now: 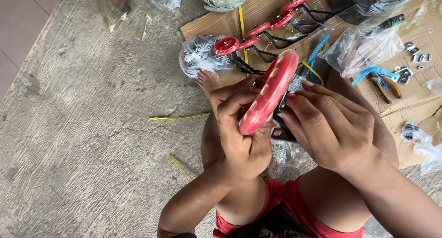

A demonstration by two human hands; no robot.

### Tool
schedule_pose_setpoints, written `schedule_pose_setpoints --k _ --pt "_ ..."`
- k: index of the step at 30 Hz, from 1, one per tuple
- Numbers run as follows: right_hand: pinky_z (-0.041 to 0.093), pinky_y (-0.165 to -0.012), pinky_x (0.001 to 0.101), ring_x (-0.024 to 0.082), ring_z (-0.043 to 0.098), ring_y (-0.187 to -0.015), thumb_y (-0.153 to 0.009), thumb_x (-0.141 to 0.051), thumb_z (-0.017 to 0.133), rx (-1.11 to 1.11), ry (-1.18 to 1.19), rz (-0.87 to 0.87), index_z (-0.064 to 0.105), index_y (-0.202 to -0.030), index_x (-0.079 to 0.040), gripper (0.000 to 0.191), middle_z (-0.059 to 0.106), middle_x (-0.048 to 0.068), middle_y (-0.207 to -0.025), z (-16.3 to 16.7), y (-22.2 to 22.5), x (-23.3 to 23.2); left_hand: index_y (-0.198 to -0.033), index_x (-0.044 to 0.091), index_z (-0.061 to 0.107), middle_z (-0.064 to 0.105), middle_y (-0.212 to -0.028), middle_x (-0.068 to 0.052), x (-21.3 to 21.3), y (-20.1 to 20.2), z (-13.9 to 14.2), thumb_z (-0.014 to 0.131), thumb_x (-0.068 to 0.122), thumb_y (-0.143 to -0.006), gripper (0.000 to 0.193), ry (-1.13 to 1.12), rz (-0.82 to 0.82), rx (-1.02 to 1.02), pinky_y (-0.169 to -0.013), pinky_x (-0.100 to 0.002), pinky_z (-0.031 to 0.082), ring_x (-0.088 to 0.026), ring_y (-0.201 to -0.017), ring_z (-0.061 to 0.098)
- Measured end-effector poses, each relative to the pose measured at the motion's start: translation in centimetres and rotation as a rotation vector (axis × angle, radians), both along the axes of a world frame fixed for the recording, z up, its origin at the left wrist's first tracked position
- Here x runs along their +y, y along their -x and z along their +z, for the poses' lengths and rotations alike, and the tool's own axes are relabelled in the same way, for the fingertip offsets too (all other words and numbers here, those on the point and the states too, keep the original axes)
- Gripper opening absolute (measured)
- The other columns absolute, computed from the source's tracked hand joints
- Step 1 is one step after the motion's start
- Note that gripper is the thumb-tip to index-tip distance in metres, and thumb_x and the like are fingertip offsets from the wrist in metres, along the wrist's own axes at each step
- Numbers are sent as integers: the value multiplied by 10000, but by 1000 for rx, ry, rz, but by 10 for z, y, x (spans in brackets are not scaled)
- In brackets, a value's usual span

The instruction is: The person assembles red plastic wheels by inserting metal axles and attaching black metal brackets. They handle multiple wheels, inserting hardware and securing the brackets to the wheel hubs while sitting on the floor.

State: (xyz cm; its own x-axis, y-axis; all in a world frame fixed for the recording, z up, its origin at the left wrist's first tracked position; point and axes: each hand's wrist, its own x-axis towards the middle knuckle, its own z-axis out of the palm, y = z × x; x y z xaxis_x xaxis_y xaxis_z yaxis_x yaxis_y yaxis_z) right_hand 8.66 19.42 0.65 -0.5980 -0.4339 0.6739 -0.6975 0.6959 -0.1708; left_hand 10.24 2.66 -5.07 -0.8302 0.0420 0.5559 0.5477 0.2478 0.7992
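My left hand [241, 127] grips a red plastic wheel [269, 91], held edge-on above my lap with fingers wrapped around its lower rim. My right hand [331, 123] is on the wheel's right side, fingertips on a black metal bracket [282, 127] fixed to it. Only part of the bracket shows between my hands. On the cardboard [258, 12] beyond lie several more red wheels on black brackets [271, 26].
I sit on a cracked concrete floor [92, 127], my bare foot [208, 80] stretched out. Clear plastic bags [363, 47] lie around. Blue-handled pliers [380, 79] and small metal parts [414, 54] rest at the right. Yellow straps [179, 117] lie on the floor.
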Motion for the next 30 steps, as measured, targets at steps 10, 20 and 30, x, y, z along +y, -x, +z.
schedule_pose_setpoints --k 10,20,30 --pt "640 -860 435 323 752 -886 -868 -1 837 -8 3 23 633 -1022 83 269 716 179 -921 1 3 -2 -1390 37 419 440 -1366 -103 2 2 0 591 111 -1175 285 -116 -54 -37 -1140 -304 457 -197 -1276 542" --pt "613 -872 449 328 749 -899 -874 -33 824 -44 -21 6 637 -1014 63 253 724 160 -928 1 1 0 -1388 25 427 451 -1353 -121 4 2 -1 613 74 -1151 305 -104 -19 -72 -1116 -300 447 -201 -1241 528" --pt "634 -930 481 327 745 -884 -866 -30 855 -158 98 -3 619 -933 29 252 711 136 -893 -2 9 -9 -1431 40 414 425 -1357 -118 -2 3 -3 612 98 -1138 358 -58 -25 -42 -1108 -301 450 -205 -1249 513"
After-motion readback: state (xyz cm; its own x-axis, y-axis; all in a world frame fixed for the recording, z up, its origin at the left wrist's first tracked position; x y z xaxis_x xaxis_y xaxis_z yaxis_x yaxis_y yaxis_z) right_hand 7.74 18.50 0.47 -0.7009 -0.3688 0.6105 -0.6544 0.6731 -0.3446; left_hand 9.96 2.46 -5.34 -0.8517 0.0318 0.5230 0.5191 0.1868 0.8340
